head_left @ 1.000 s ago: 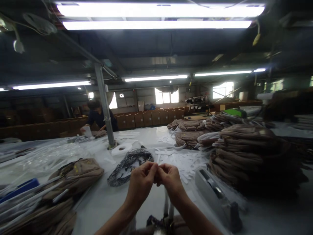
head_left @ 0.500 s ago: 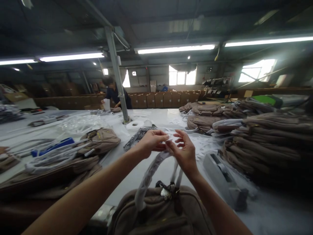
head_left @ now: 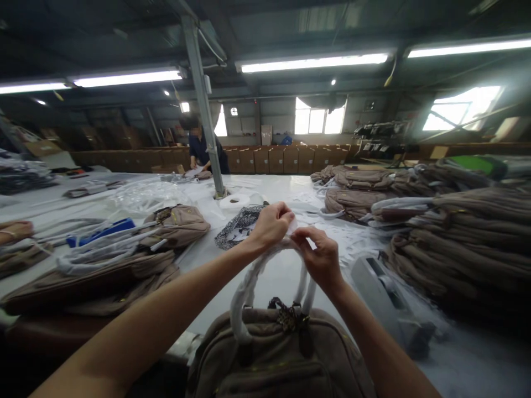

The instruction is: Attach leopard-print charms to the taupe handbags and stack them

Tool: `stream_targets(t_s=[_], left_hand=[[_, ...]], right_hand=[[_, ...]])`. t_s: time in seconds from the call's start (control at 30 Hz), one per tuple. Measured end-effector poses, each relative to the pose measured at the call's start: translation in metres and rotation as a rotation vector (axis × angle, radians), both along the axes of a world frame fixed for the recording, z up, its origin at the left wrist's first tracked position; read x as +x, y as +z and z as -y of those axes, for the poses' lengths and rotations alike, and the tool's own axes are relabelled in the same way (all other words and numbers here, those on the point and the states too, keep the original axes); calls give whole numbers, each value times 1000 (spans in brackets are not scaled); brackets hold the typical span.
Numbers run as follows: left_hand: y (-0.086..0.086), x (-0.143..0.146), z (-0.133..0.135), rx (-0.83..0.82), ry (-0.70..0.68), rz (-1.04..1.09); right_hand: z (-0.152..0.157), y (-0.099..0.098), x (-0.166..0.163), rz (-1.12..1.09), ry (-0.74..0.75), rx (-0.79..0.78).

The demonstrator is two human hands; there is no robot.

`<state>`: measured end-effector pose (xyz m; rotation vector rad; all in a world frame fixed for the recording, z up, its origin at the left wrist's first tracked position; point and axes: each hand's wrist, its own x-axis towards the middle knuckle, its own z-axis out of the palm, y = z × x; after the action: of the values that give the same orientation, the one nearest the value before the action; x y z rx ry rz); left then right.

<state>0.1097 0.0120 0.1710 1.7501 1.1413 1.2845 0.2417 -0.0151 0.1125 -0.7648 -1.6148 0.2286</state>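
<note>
A taupe fabric bag [head_left: 274,354] stands upright in front of me. Its raised handles [head_left: 248,284] are covered in white wrapping. At the top of the nearer handle, my left hand [head_left: 271,224] is closed in a pinch on a small whitish strip [head_left: 293,225]; whether it is tape or paper I cannot make out. My right hand [head_left: 320,257] pinches at the strip's lower end, fingertips against the handle's wrapping. A dark cord and tangled trim [head_left: 288,316] hang at the bag's zipped top.
Similar bags are piled at right [head_left: 468,243] and lie at left [head_left: 95,282]. A grey tape dispenser [head_left: 385,298] sits near my right arm. Beyond my hands are a black-and-white patterned bag [head_left: 232,229], a white roll [head_left: 234,200] and a metal post [head_left: 203,105]. A co-worker [head_left: 207,152] stands behind the table.
My right hand's spread fingers have closed into a pinch. My left hand has turned, knuckles up, and risen slightly with the strip. The co-worker's white sheet is lowered; another person's hand shows farther in at left.
</note>
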Motion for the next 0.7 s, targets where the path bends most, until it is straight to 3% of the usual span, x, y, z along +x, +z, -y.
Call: stream_targets(t_s=[0.17,0.4,0.6,0.7], left_hand=[[10,7,-4,159,13,-40],[23,16,-2,61,-166,-8],[12,10,-25,-28,23,169],[10,3,-45,-73,114,201]], right_hand=[[-7,10,8,27,-8,35],[-15,15,10,-71,248,-93],[-17,-2,7,137,186,-44],[-9,-17,8,270,28,14]])
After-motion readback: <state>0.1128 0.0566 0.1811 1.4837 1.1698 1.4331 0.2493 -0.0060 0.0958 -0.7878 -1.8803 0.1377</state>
